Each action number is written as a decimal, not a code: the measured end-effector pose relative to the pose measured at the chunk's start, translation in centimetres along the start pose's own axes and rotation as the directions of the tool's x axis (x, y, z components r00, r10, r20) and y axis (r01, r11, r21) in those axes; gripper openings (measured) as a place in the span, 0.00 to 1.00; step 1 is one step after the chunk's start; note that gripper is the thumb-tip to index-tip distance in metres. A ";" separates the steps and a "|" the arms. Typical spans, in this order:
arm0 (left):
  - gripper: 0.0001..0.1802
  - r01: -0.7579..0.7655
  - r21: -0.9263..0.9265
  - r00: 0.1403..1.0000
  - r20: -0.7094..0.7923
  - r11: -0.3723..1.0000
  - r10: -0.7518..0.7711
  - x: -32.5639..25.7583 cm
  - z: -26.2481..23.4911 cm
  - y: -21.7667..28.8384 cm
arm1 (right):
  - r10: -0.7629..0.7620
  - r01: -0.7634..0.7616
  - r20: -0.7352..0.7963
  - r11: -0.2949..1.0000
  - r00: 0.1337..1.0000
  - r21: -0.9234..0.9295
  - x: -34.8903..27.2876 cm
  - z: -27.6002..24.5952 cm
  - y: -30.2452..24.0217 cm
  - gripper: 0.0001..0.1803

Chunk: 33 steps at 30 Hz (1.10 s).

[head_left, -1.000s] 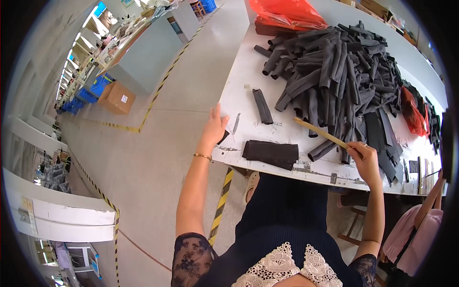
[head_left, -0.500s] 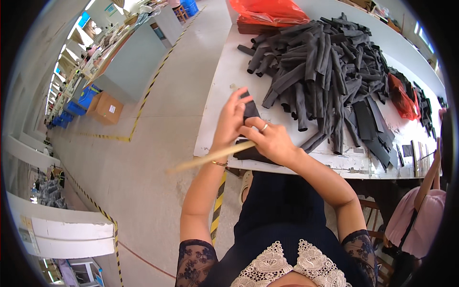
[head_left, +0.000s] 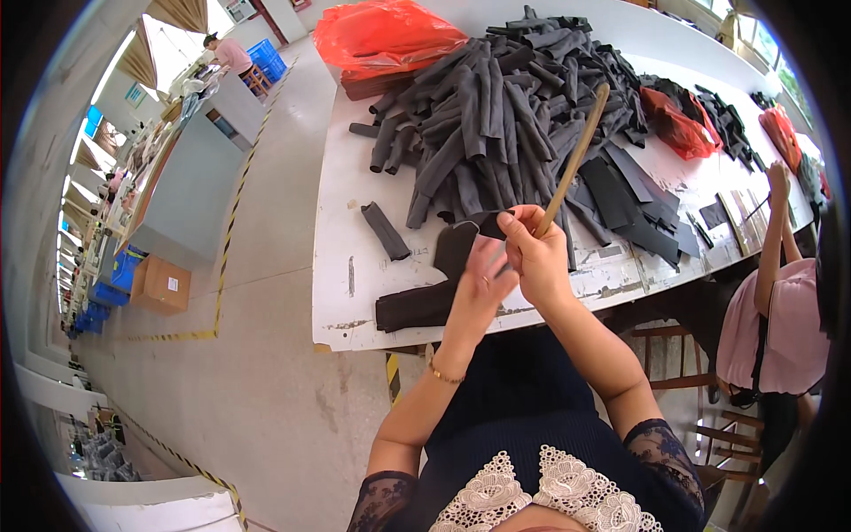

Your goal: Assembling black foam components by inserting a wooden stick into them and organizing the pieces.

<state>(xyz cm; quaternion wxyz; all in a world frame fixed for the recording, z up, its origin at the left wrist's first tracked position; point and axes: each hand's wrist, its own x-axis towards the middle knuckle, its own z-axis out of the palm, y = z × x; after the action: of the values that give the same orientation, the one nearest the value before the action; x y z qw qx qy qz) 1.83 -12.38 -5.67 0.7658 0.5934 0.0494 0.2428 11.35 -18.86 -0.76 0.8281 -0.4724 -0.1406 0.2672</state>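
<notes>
My right hand is closed round a slim wooden stick that slants up to the right. Its thumb and fingertips also pinch the edge of a black fabric piece. Close beside it, my left hand is smeared by motion, so its grip is unclear. Under and left of the hands lie dark fabric pieces near the table's front edge. A single dark grey fabric tube lies apart on the white table. Beyond my hands rises a large heap of similar tubes.
A red plastic bag sits at the table's far left, another red bag to the right. Flat dark pieces lie right of the heap. A person in pink is at the right. A cardboard box stands on the floor at left.
The stick has swung from pointing lower left to pointing upper right. A loose tube now lies left of the heap. My left hand has come down beside my right, and the view has shifted.
</notes>
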 end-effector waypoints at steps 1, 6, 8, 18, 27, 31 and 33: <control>0.34 0.033 -0.115 0.997 -0.071 0.993 -0.041 0.6 0.1 -0.3 | 0.008 -0.008 0.004 0.998 1.000 0.058 0.0 0.0 -0.5 0.08; 0.26 -0.175 -0.380 0.948 -0.314 0.908 0.051 2.9 0.4 1.7 | 0.234 -0.236 0.047 0.971 0.971 0.036 -1.0 -1.1 -1.4 0.10; 0.15 -0.066 -0.393 0.917 -0.385 0.917 -0.099 3.7 -1.6 1.8 | 0.223 -0.210 0.096 0.970 0.970 -0.124 -1.0 -1.8 -0.7 0.10; 0.14 -0.086 -0.452 0.819 -0.539 0.888 -0.195 5.3 -3.9 3.6 | 0.017 0.165 0.251 0.710 0.968 -0.684 -7.9 -11.1 -2.0 0.10; 0.13 -0.154 -0.287 0.820 -0.571 0.946 -0.040 5.7 -3.6 2.6 | 0.076 0.099 0.195 0.650 0.978 -0.753 -9.2 -12.1 -1.5 0.10; 0.13 -0.139 -0.283 0.811 -0.583 0.949 -0.055 5.6 -3.6 3.0 | 0.108 0.080 0.191 0.637 0.976 -0.766 -8.9 -12.1 -1.3 0.11; 0.13 -0.136 -0.311 0.808 -0.585 0.941 -0.076 5.6 -3.5 3.3 | 0.116 0.073 0.192 0.645 0.975 -0.761 -8.8 -12.2 -1.2 0.11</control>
<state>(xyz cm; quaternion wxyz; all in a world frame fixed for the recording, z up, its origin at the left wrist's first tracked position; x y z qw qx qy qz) 4.41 -6.27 -2.39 0.7987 0.3493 0.2321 0.4315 10.47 -33.05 -5.88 0.5274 -0.7455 -0.3264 0.2441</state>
